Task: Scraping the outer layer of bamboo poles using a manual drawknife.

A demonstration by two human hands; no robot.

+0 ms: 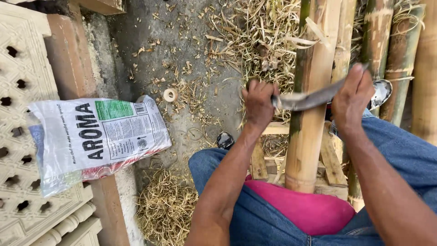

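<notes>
Carved cream lattice panels [20,136] fill the left edge, with a white printed plastic bag [93,136] lying against them. Pale bamboo shavings [166,205] litter the grey concrete floor [145,41]. Left hand [258,104], grip pressed tight around the handle, and right hand [351,98], grip closed over the far end, hold a curved grey metal blade [305,99] across the tall yellow-green bamboo pole [309,114], which stands between the knees above a pink cloth [309,209].
</notes>
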